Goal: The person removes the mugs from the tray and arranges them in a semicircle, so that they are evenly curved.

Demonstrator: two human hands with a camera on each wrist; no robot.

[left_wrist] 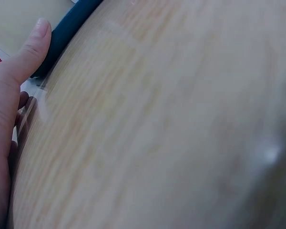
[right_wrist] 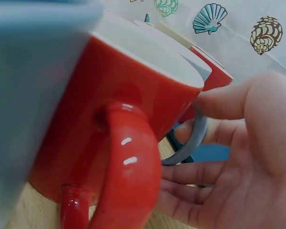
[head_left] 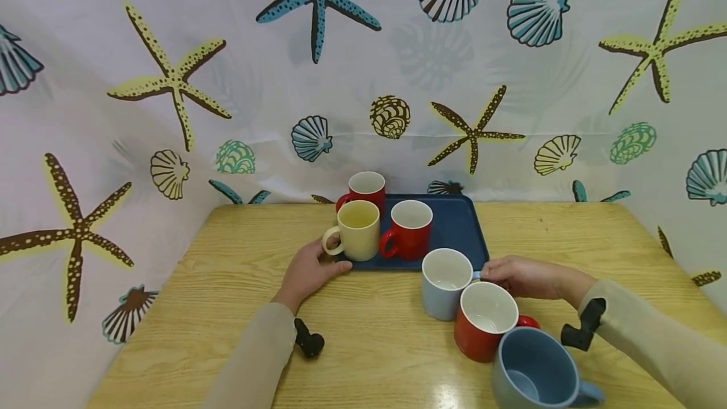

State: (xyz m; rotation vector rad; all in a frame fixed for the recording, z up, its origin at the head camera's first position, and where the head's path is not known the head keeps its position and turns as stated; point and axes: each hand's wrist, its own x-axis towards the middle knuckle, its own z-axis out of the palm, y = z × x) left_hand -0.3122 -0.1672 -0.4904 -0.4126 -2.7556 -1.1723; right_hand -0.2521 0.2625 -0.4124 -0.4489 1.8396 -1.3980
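Head | red mug [head_left: 474, 336] between pale mug [head_left: 440, 295], blue mug [head_left: 509, 379] | tray [head_left: 454, 226] behind

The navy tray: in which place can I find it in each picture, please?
Head: navy tray, slightly right of and below centre.
Left wrist: top left; only its rim, beside the left hand.
Right wrist: right of centre; a blue patch behind the right hand.
Shared landmark: the wooden table.

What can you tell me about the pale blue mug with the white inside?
The pale blue mug looks ceramic, its inside seemingly empty. It is upright near the front edge of the navy tray. The right hand pinches its curved handle. Whether it touches the red mug beside it is unclear.
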